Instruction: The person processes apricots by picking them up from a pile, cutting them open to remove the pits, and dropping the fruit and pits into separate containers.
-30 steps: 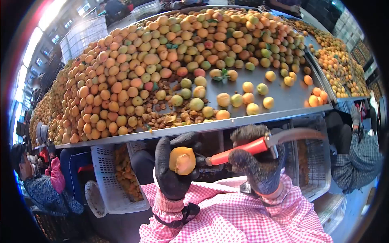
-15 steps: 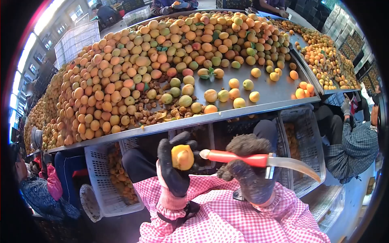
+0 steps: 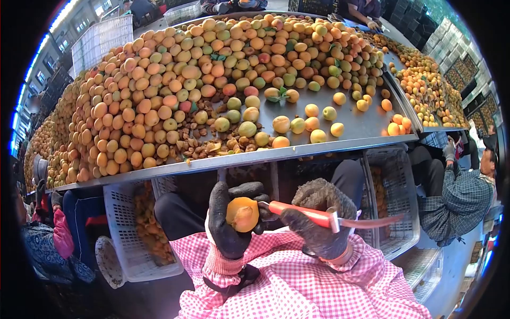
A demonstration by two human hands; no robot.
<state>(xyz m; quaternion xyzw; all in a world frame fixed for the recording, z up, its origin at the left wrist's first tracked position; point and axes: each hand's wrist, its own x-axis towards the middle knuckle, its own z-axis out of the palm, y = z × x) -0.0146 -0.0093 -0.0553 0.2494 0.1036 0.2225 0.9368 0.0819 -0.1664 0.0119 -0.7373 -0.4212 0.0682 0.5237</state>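
In my black-gloved left hand (image 3: 224, 226) rests a cut apricot (image 3: 241, 206), its open face up and the brown pit (image 3: 245, 218) showing in the flesh. The fingers curl around the fruit. My gloved right hand (image 3: 313, 235) is closed around the red handle of a knife (image 3: 300, 211). The curved blade (image 3: 372, 222) points right, away from the apricot. From the handle's other end a small metal hook (image 3: 262, 203) reaches to the apricot's right edge.
A metal table (image 3: 234, 161) ahead bears a big heap of apricots (image 3: 175, 80). Brown scraps (image 3: 212, 147) lie near its front edge. White crates stand below, left (image 3: 121, 234) and right (image 3: 399, 196). Co-workers sit at the left (image 3: 50, 244) and right (image 3: 457, 191).
My right hand has turned the knife and moved it left, bringing the hook end to the apricot. The apricot's cut face and pit now show more fully.
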